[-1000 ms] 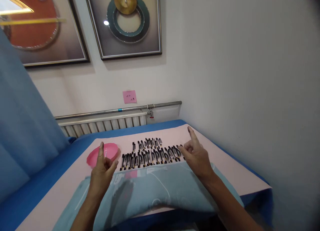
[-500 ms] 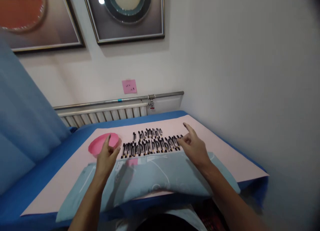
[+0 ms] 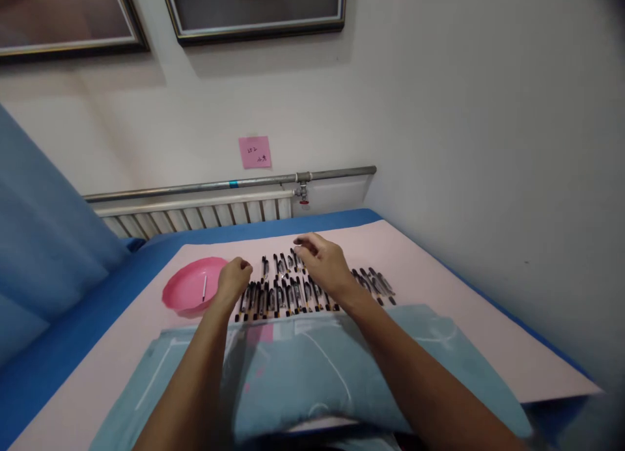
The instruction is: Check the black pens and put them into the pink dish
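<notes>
Several black pens (image 3: 293, 291) lie in two rows on a pink sheet (image 3: 439, 288). My left hand (image 3: 234, 278) is curled into a loose fist at the left end of the front row, between the pens and a pink bowl (image 3: 183, 298). What it holds, if anything, is hidden. My right hand (image 3: 325, 263) reaches over the middle of the rows, fingers bent and drawn together above the back row of pens (image 3: 283, 262). Whether they grip a pen does not show. Both forearms rest across a light blue pillow (image 3: 312, 366).
The pink bowl holds one small white stick (image 3: 204, 287). A blue cover (image 3: 73, 334) lies under the pink sheet. Behind stand a radiator (image 3: 195, 215), a pipe (image 3: 234, 184) and a wall with a pink note (image 3: 254, 152). A white wall runs along the right.
Both hands dropped from raised, finger-pointing poses to the pens. The right hand moved left over the rows; the left hand closed and moved forward. The camera tilted down.
</notes>
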`<control>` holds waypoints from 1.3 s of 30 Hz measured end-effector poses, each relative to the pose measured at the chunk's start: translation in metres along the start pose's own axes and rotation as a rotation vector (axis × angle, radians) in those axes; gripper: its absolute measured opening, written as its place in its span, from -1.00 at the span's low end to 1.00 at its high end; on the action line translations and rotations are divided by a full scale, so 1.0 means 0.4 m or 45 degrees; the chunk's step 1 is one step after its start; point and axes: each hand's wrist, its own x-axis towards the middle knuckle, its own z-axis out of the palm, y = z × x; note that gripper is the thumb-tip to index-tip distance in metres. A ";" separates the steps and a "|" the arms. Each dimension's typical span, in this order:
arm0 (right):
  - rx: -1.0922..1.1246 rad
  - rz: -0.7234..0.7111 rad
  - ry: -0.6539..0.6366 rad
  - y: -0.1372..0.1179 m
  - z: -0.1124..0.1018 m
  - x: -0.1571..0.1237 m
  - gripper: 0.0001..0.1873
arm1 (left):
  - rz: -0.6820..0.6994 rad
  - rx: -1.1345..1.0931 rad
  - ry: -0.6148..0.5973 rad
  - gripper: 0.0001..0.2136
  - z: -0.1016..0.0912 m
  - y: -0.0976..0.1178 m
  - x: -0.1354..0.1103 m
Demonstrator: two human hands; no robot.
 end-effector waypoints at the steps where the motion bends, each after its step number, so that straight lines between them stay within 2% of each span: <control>1: 0.011 -0.005 0.001 0.008 0.016 0.021 -0.81 | 0.001 0.023 -0.032 -0.80 0.013 0.000 0.023; 6: 0.077 0.012 -0.007 0.084 0.102 0.110 -0.82 | -0.042 0.168 -0.171 -0.82 0.094 0.006 0.130; 10: 0.102 0.049 -0.026 0.166 0.154 0.143 -0.82 | -0.074 0.239 -0.247 -0.84 0.155 0.008 0.181; 17: 0.068 0.116 -0.047 0.266 0.170 0.164 -0.80 | -0.111 0.217 -0.340 -0.82 0.220 -0.025 0.205; 24: 0.029 0.145 0.001 0.298 0.171 0.180 -0.83 | -0.162 0.137 -0.378 -0.82 0.229 -0.036 0.217; 31: 0.025 0.116 -0.046 0.295 0.174 0.173 -0.82 | -0.225 -0.034 -0.284 -0.78 0.219 -0.030 0.220; 36: 0.053 0.199 -0.110 0.287 0.180 0.170 -0.83 | -0.174 -0.368 -0.187 -0.66 0.189 -0.006 0.198; 39: 0.120 0.316 -0.239 0.279 0.195 0.164 -0.82 | 0.019 -0.808 -0.195 -0.68 0.189 0.045 0.162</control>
